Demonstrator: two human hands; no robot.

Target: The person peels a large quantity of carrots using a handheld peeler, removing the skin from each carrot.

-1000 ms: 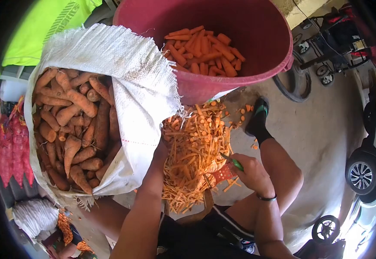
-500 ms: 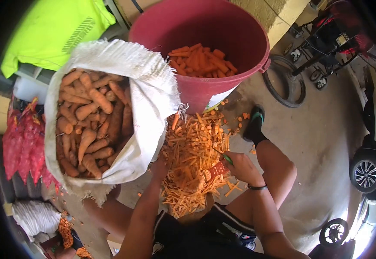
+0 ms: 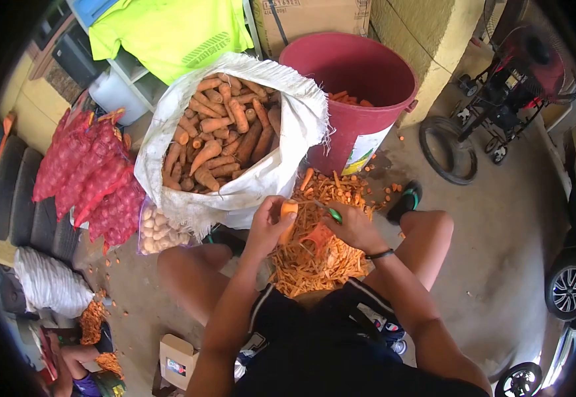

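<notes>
My left hand (image 3: 266, 228) grips an orange carrot (image 3: 288, 209), its cut-looking end pointing up. Close by on the right, my right hand (image 3: 355, 230) is closed around a small knife (image 3: 335, 215) with a green handle, its thin blade pointing toward the carrot. Beneath both hands lies a heap of carrot peelings (image 3: 314, 264), with a red perforated piece (image 3: 316, 239) in it. A white woven sack (image 3: 301, 142) full of unpeeled carrots (image 3: 215, 135) stands ahead on the left. Bright orange carrots (image 3: 352, 100) show inside the tall red bin (image 3: 337, 135) beyond the heap.
Red mesh bags of onions (image 3: 96, 178) and a bag of pale bulbs (image 3: 159, 230) lie left of the sack. A tire (image 3: 448, 151) rests on the floor at right, near a wheeled frame. Another person (image 3: 70, 367) sits at lower left beside more peelings.
My left hand has come up from beside the sack and now holds a carrot. My right hand has moved up and left with the knife. The view has shifted, showing more on the left.
</notes>
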